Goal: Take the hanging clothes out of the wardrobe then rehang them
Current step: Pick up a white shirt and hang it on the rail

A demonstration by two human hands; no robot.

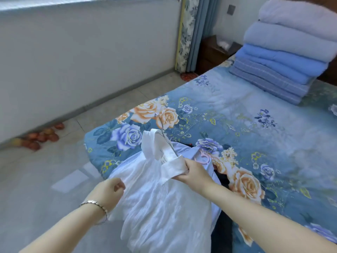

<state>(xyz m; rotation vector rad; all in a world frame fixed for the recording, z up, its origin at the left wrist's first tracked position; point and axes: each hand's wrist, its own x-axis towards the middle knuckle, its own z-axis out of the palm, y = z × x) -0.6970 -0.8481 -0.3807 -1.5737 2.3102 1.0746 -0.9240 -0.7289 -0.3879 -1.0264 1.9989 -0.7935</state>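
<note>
A white collared shirt [160, 201] lies over the near corner of the bed, with a metal hanger [165, 136] in its neck, hook pointing away from me. My right hand [193, 172] grips the right side of the collar. My left hand [109, 189] pinches the shirt's left shoulder edge; a silver bracelet is on that wrist. Under the shirt lie a light blue garment [189, 148] with a pink hanger [205, 157] and something dark [221, 232]. No wardrobe is in view.
The bed [237, 125] has a blue floral cover, with a stack of folded quilts [284, 57] at its far right. Red fruit [38, 137] lies on the tiled floor by the left wall. A curtain [193, 33] and a dark nightstand [213, 52] stand behind.
</note>
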